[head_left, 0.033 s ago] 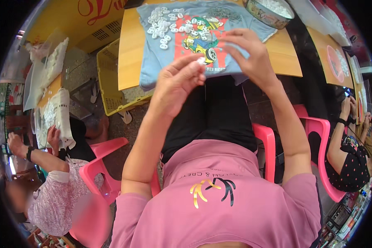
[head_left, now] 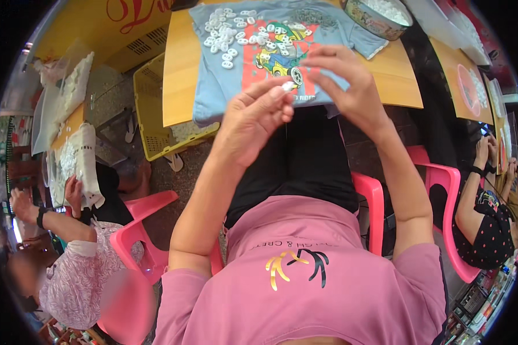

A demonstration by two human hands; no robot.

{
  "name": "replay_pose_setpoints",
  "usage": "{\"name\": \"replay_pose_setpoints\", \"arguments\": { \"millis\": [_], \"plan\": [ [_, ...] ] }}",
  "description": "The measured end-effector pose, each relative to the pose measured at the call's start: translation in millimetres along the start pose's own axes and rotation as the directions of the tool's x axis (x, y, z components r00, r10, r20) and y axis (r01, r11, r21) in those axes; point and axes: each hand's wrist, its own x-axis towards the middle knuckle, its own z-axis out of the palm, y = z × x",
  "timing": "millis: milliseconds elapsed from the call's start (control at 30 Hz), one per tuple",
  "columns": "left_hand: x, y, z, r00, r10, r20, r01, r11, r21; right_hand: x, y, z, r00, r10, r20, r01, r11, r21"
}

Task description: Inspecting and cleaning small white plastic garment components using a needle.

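My left hand point(head_left: 256, 112) is pinching a small white plastic piece point(head_left: 288, 86) between thumb and forefinger, just past the near edge of a blue printed T-shirt point(head_left: 213, 92) spread on the table. Close to its right, my right hand point(head_left: 345, 80) is raised with curved fingers apart; I make out nothing between them. Several white oval plastic pieces with two holes point(head_left: 227, 34) lie loose on the shirt's far left and over its printed picture. A heap of tiny dark grey bits point(head_left: 315, 18) sits at the shirt's far side.
A round patterned tin point(head_left: 380, 17) full of white pieces stands at the table's point(head_left: 406, 75) far right. Left of the table is a yellow crate point(head_left: 149, 115) on the floor. Co-workers sit on both sides, one in a patterned top point(head_left: 80, 276), with pink chairs point(head_left: 138, 230) nearby.
My left hand has moved slightly right, and the white piece in it shows more. My right hand has sunk slightly, its fingers still apart.
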Motion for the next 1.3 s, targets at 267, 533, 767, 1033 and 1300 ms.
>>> {"name": "replay_pose_setpoints", "arguments": {
  "millis": [267,533,767,1033,1300],
  "plan": [
    [13,-26,40,0.979,-0.172,0.114,0.203,0.902,-0.381,-17,-10,-2,0.951,0.304,0.059,-0.293,0.82,0.493],
    [20,-36,46,0.988,-0.139,0.065,0.151,0.962,-0.229,-23,-13,-3,0.939,0.338,-0.069,-0.275,0.854,0.442],
    [24,-14,39,0.998,-0.032,-0.058,0.05,0.934,0.354,-24,-10,6,0.94,0.342,-0.008,-0.297,0.827,0.478],
    [78,35,-25,0.845,0.485,0.227,-0.281,0.042,0.959,5,22,14,0.972,0.191,0.135,-0.191,0.981,-0.01],
    [90,29,-31,0.856,0.36,0.372,-0.26,-0.322,0.91,7,32,15,0.966,0.168,0.198,-0.136,0.977,-0.165]
  ]
}}
